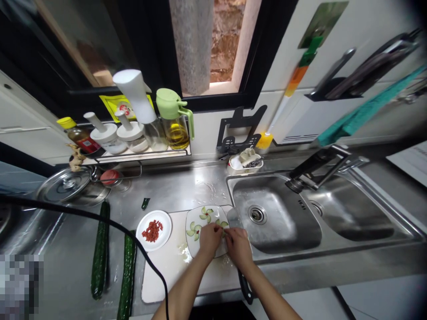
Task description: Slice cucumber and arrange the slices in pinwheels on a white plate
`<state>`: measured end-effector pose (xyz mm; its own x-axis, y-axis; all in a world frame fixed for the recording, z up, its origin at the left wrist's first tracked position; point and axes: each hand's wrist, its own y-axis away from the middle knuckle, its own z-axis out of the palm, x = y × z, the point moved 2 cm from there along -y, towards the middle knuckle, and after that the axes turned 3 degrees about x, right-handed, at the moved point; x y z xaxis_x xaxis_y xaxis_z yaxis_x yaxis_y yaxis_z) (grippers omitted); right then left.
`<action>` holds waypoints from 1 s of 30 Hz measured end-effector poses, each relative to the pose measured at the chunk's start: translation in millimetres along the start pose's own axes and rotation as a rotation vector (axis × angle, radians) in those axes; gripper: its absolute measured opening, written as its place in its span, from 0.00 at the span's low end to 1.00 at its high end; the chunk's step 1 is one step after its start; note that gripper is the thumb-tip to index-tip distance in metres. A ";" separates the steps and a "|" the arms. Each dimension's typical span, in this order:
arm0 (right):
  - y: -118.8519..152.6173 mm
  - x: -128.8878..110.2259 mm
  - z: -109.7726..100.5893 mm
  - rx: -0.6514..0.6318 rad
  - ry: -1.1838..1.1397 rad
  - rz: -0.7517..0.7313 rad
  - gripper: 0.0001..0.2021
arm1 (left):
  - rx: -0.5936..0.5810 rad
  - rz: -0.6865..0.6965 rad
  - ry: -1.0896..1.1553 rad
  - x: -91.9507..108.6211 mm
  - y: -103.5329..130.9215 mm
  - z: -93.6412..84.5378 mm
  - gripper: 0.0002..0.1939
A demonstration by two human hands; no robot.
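Observation:
A white plate (196, 249) lies on the cutting board (167, 271), with thin cucumber slices (206, 216) set out in fan-like groups, small red bits among them. Over its right part, my left hand (210, 242) and my right hand (238, 249) meet with fingers pinched. Pale green shows between their fingertips; what each one pinches is too hidden to tell. A knife (245, 286) lies along the plate's right side, partly under my right hand and forearm. To the left, a small white dish (142, 222) holds red pieces resembling goji berries (152, 231).
Two whole cucumbers (100, 253) and a short cucumber end (145, 203) are on the steel counter. A black cable (133, 238) crosses the left foreground. The double sink (276, 213) is at right. Seasoning jars and an oil bottle (175, 124) stand on a rack behind.

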<state>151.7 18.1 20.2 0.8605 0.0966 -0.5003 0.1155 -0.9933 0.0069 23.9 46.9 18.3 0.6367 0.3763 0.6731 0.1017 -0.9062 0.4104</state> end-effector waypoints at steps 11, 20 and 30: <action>-4.5 -6.1 0.8 -0.027 -0.030 -0.004 0.17 | 0.035 -0.006 0.025 -3.8 1.5 1.8 0.07; -6.4 -8.2 1.3 -0.054 0.032 0.006 0.17 | -0.004 -0.010 -0.022 -0.8 1.6 -1.6 0.09; -7.1 -5.8 1.8 -0.001 -0.011 -0.040 0.15 | 0.191 0.068 0.158 -29.0 22.7 -40.9 0.10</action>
<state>145.1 24.4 21.5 0.8495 0.1352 -0.5099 0.1499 -0.9886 -0.0125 -23.5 23.3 33.3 0.5216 0.3249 0.7889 0.2148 -0.9449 0.2471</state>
